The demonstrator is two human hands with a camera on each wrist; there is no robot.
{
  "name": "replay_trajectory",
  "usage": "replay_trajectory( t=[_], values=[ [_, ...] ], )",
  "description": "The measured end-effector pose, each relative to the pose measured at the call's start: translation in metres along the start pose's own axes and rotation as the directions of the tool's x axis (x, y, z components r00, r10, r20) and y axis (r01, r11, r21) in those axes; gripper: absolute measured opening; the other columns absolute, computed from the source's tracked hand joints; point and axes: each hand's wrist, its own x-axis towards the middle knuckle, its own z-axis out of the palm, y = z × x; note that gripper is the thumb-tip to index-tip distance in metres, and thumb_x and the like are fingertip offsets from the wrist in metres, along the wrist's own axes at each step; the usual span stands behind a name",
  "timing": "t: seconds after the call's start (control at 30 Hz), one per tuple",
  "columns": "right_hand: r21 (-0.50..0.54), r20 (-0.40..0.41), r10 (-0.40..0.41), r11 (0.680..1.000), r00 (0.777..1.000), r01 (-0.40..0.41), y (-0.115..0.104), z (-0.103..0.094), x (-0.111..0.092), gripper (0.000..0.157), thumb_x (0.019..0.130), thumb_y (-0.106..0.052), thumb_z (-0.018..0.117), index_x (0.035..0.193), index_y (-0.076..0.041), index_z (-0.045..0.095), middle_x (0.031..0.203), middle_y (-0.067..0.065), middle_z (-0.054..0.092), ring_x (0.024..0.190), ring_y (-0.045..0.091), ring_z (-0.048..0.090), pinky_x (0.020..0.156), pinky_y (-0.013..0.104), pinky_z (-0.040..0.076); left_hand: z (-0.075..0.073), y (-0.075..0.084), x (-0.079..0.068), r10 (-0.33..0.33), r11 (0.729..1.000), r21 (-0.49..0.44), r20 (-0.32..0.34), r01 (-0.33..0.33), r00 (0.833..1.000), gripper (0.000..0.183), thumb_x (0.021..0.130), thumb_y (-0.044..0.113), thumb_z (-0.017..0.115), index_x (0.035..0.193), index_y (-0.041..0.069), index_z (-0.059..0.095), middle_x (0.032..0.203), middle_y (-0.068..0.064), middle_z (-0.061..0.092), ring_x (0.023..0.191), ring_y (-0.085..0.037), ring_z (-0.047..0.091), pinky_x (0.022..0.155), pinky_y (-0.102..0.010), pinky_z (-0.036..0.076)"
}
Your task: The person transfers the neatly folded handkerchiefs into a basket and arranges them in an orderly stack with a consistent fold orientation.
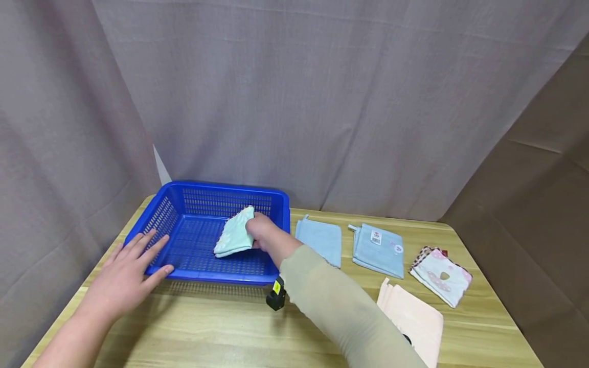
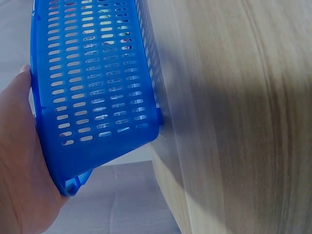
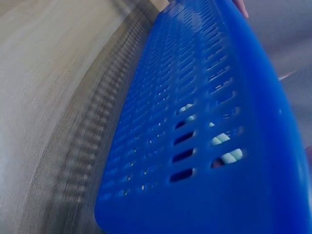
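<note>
A folded mint-green towel is pinched at its right edge by my right hand, inside the blue plastic basket. My left hand rests on the basket's front left corner, fingers spread and fairly straight over the rim. From the left wrist view, that hand lies along the rim outside the slotted wall. The right wrist view is mostly filled by the basket's long side; bits of the pale towel show through its slots, and the right hand is largely hidden there.
Right of the basket lie a plain light-blue folded towel, another blue one with a label, a white-and-pink patterned one and a pale pink one, partly behind my right sleeve. Grey curtains enclose the wooden table.
</note>
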Motion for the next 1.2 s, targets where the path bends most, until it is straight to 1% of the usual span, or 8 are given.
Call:
replay_trajectory(
  t=[0.1, 0.27, 0.5, 0.6, 0.73, 0.9, 1.07, 1.2],
  values=[
    [-0.022, 0.019, -0.001, 1.000, 1.000, 0.002, 0.001, 0.001, 0.001, 0.065, 0.085, 0.014, 0.035, 0.147, -0.004, 0.039, 0.104, 0.017, 0.066, 0.087, 0.025, 0.067, 0.076, 0.041, 0.060, 0.000, -0.001, 0.000, 0.002, 1.000, -0.003, -0.004, -0.002, 1.000, 0.068, 0.098, 0.051, 0.056, 0.154, 0.017, 0.038, 0.154, -0.022, 0.035, 0.142, -0.048, 0.027, 0.119, -0.058, 0.001],
    [-0.030, 0.039, -0.008, 1.000, 0.999, 0.009, 0.001, 0.002, 0.000, 0.059, 0.088, 0.011, 0.035, 0.145, -0.003, 0.038, 0.106, 0.018, 0.065, 0.087, 0.025, 0.068, 0.074, 0.040, 0.060, -0.001, -0.002, 0.001, 0.015, 1.000, -0.007, -0.026, -0.015, 1.000, 0.066, 0.096, 0.050, 0.058, 0.150, 0.015, 0.043, 0.153, -0.022, 0.038, 0.141, -0.047, 0.030, 0.117, -0.062, 0.008],
    [-0.015, 0.007, 0.017, 1.000, 1.000, -0.017, 0.001, 0.003, -0.002, 0.044, 0.084, 0.009, 0.039, 0.127, 0.001, 0.048, 0.104, 0.018, 0.064, 0.085, 0.027, 0.067, 0.077, 0.046, 0.059, -0.001, -0.004, 0.000, 0.017, 1.000, -0.013, -0.015, -0.017, 1.000, 0.067, 0.097, 0.051, 0.057, 0.151, 0.015, 0.043, 0.153, -0.023, 0.037, 0.141, -0.048, 0.029, 0.117, -0.062, 0.007],
    [-0.019, -0.012, 0.032, 0.999, 0.999, -0.032, 0.000, 0.003, -0.005, 0.039, 0.084, 0.005, 0.041, 0.122, 0.002, 0.048, 0.110, 0.019, 0.062, 0.090, 0.028, 0.066, 0.080, 0.045, 0.059, -0.001, -0.004, 0.000, 0.015, 1.000, -0.012, -0.013, -0.015, 1.000, 0.067, 0.097, 0.051, 0.057, 0.151, 0.015, 0.042, 0.153, -0.023, 0.037, 0.141, -0.047, 0.029, 0.118, -0.062, 0.006],
    [-0.041, -0.045, 0.026, 0.999, 0.999, -0.028, -0.001, 0.003, -0.008, 0.040, 0.083, 0.000, 0.046, 0.122, 0.003, 0.052, 0.115, 0.016, 0.060, 0.099, 0.028, 0.062, 0.087, 0.043, 0.055, 0.000, -0.004, 0.000, 0.013, 1.000, -0.010, -0.012, -0.013, 1.000, 0.067, 0.097, 0.051, 0.057, 0.152, 0.015, 0.042, 0.153, -0.023, 0.037, 0.141, -0.047, 0.029, 0.119, -0.060, 0.004],
    [-0.111, -0.102, 0.026, 0.993, 0.994, -0.037, -0.001, 0.005, -0.009, 0.048, 0.085, -0.007, 0.051, 0.132, 0.002, 0.052, 0.126, 0.011, 0.055, 0.112, 0.028, 0.058, 0.094, 0.045, 0.051, -0.001, -0.004, 0.000, 0.014, 1.000, -0.013, -0.014, -0.014, 1.000, 0.066, 0.097, 0.051, 0.057, 0.151, 0.015, 0.042, 0.153, -0.023, 0.037, 0.141, -0.047, 0.029, 0.119, -0.060, 0.004],
    [-0.123, -0.103, 0.013, 0.992, 0.995, -0.026, 0.000, 0.006, -0.010, 0.051, 0.086, -0.009, 0.054, 0.135, 0.006, 0.050, 0.137, 0.016, 0.052, 0.122, 0.031, 0.053, 0.100, 0.044, 0.049, -0.001, -0.004, 0.000, 0.014, 1.000, -0.013, -0.016, -0.014, 1.000, 0.066, 0.097, 0.050, 0.057, 0.151, 0.014, 0.043, 0.153, -0.023, 0.037, 0.141, -0.047, 0.029, 0.119, -0.060, 0.004],
    [-0.178, -0.115, -0.032, 0.984, 0.993, 0.011, 0.001, 0.005, -0.009, 0.059, 0.086, -0.014, 0.058, 0.139, 0.010, 0.045, 0.148, 0.019, 0.044, 0.134, 0.033, 0.044, 0.110, 0.044, 0.039, -0.001, -0.006, 0.001, 0.012, 1.000, -0.013, -0.016, -0.013, 1.000, 0.067, 0.097, 0.051, 0.057, 0.151, 0.015, 0.042, 0.153, -0.023, 0.037, 0.142, -0.047, 0.028, 0.119, -0.060, 0.003]
  ],
)
